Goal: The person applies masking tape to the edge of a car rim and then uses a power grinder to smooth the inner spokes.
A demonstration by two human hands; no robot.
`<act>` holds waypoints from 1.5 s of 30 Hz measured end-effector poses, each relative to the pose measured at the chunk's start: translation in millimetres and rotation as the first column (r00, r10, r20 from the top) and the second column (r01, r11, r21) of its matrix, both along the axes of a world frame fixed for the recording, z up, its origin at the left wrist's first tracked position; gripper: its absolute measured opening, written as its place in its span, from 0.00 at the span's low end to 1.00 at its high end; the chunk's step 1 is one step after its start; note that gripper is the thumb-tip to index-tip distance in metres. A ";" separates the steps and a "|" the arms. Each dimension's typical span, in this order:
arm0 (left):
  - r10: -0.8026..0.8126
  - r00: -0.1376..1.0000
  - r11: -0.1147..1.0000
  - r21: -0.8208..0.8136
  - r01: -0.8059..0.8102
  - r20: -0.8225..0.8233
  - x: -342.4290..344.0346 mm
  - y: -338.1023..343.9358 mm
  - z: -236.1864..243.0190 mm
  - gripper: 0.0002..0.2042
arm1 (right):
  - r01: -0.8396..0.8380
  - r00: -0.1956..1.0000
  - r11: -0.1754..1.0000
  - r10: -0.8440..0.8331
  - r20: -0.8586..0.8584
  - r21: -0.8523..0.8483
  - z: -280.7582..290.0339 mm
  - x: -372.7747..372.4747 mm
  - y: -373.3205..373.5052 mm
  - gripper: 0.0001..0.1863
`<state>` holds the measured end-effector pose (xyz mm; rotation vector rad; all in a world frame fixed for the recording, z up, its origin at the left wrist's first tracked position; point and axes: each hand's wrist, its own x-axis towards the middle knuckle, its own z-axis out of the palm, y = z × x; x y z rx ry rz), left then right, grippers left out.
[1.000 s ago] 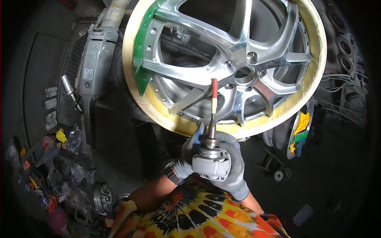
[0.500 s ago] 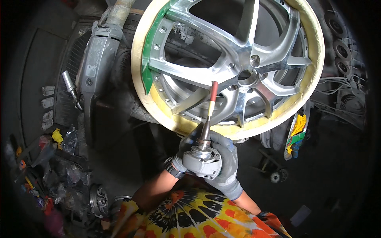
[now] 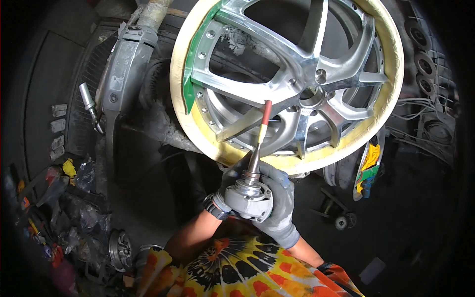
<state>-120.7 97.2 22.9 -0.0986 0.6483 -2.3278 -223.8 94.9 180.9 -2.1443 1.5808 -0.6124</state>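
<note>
In grey work gloves, my left hand (image 3: 232,178) and my right hand (image 3: 281,200) are closed around the body of a grey angle grinder (image 3: 248,202). From its head a tapered metal spindle (image 3: 254,166) points away from me, ending in a slim red and yellow tip (image 3: 265,119). That tip lies over the edge of a spoke of a silver alloy wheel (image 3: 237,88); whether it touches, I cannot tell. Cream covering (image 3: 341,156) wraps the wheel's outer rim, and a green strip (image 3: 189,94) lines its left side. My left fingers are mostly hidden behind the grinder.
A grey machine housing (image 3: 121,74) stands left of the wheel, with a metal air fitting (image 3: 88,99) beside it. Plastic bags and clutter (image 3: 79,218) lie lower left, near another wheel (image 3: 119,250). At right are a small caster (image 3: 342,222) and grinding discs (image 3: 425,64).
The view has shifted slightly, so the wheel sits a little farther right. My hands and the grinder body have moved slightly left, with the tip staying over the same spoke.
</note>
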 end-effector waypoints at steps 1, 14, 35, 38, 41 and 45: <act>-0.023 0.994 0.986 -0.162 0.040 0.105 8.2 -7.3 11.2 0.22 | -0.003 1.000 1.000 0.003 0.002 -0.001 2.4 0.8 -0.1 0.36; 0.119 0.968 0.992 -0.020 -0.127 -0.223 66.8 -21.1 32.5 0.41 | 0.030 0.995 0.996 -0.038 0.094 0.083 3.9 52.1 -18.8 0.27; -0.079 0.987 0.997 0.014 0.078 0.143 46.2 4.7 -10.8 0.30 | 0.026 1.000 0.995 -0.026 0.004 0.092 14.9 42.3 -11.0 0.38; -0.069 0.992 0.998 0.012 0.068 0.108 21.7 9.7 -6.6 0.25 | 0.131 0.986 0.991 -0.134 0.101 0.042 15.4 34.7 -4.2 0.32; -0.105 0.951 0.994 0.011 0.106 0.291 15.6 21.2 -10.3 0.23 | 0.095 0.992 0.990 -0.102 0.070 0.103 13.6 30.8 2.3 0.43; -0.084 0.995 0.994 0.067 0.087 -0.046 44.6 -7.3 13.4 0.22 | 0.104 0.992 0.989 -0.110 0.055 0.105 12.7 41.3 1.9 0.41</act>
